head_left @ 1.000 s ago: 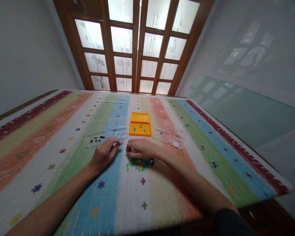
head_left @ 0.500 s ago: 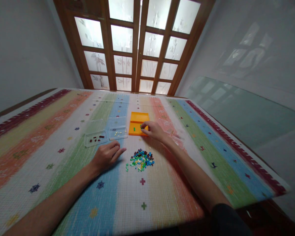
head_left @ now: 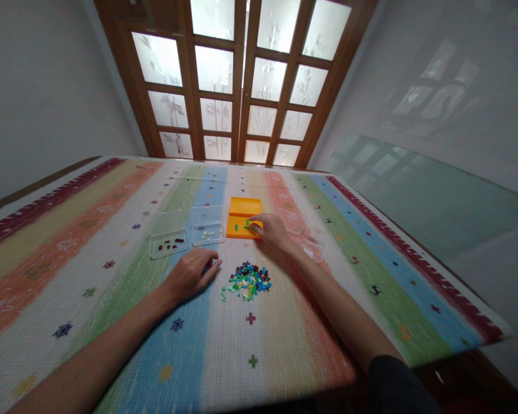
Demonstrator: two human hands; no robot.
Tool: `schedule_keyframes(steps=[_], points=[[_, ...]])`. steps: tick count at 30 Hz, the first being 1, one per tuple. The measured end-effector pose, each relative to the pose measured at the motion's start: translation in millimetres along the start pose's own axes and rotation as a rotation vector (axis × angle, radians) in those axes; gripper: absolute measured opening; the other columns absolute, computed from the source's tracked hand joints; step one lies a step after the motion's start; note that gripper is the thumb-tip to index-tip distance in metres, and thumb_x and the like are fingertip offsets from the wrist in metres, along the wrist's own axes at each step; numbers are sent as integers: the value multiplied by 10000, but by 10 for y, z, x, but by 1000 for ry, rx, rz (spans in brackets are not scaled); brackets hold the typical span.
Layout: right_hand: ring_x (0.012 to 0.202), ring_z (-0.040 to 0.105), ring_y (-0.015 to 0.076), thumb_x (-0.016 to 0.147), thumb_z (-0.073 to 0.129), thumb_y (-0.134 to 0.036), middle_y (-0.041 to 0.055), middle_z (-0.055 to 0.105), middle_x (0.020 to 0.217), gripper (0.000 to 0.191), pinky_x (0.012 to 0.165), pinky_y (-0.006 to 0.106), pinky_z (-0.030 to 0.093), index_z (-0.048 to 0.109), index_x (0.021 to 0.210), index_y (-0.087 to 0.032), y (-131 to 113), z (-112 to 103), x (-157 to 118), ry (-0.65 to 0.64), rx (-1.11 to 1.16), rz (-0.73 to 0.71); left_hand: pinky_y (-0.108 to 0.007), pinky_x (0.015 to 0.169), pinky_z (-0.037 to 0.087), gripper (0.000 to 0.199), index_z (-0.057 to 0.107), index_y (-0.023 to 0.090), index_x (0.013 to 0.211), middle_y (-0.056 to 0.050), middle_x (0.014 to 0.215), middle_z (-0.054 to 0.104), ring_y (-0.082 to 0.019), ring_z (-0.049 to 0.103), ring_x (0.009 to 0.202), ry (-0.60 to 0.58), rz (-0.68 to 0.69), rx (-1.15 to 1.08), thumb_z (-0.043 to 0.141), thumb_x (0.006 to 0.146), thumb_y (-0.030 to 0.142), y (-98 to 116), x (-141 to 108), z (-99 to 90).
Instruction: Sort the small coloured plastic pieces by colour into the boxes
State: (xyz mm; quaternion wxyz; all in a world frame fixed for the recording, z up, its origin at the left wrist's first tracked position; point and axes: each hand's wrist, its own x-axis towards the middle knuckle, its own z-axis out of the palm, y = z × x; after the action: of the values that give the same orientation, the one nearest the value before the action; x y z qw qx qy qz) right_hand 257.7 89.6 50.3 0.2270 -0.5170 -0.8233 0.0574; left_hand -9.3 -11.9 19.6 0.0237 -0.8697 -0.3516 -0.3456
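My right hand (head_left: 273, 230) is over the right side of an open orange box (head_left: 234, 234). Its thumb and fingers are bent close together in the lower half, and what they hold, if anything, is too small to make out. Small green toy bricks (head_left: 236, 227) lie in that half, some right at the fingertips. My left hand (head_left: 195, 271) rests on the cloth, fingers loosely curled and thumb apart, holding nothing. Just right of it is a pile of small mixed bricks (head_left: 249, 280) in blue, green, brown and pale yellow.
Left of the orange box stand a clear box (head_left: 208, 242) with pale yellow bricks and another clear box (head_left: 152, 254) with dark brown ones. A transparent container (head_left: 313, 251) lies beyond my right forearm. A striped tablecloth (head_left: 133, 276) covers the table.
My right hand has shifted slightly right and down inside the orange box, and more green bricks show beside its fingertips. The left hand's fingers have curled a little differently in the same place.
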Motion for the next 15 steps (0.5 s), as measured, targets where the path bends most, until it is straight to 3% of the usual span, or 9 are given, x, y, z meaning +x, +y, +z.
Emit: schedule_keyframes(steps=[4,11,15], points=[[999,696,226,852,624,-74,105,757,1134,306,933,373,513,757,1103,-188,-15,-198,-18,40,58,-73,-275,650,506,195,600,170,943,-31,763,652,-152,620,667,-25,-15,-39,452,1024,268,-32,-22,32],[653,577,133,896,581,-147,46,734,867,186,697,275,461,751,969,-163,-91,-682,-174,228,215,-182,-267,665,502,245,645,169,861,-27,737,659,-145,618,681,-45,80,-107,500,1033,266,-59,-24,14],[567,494,116,900,595,-176,7,670,712,144,626,266,419,739,915,-174,-53,-737,-369,302,264,-208,-271,726,535,235,649,167,854,-48,857,683,-147,645,766,7,117,-132,538,1026,285,-28,-2,-12]])
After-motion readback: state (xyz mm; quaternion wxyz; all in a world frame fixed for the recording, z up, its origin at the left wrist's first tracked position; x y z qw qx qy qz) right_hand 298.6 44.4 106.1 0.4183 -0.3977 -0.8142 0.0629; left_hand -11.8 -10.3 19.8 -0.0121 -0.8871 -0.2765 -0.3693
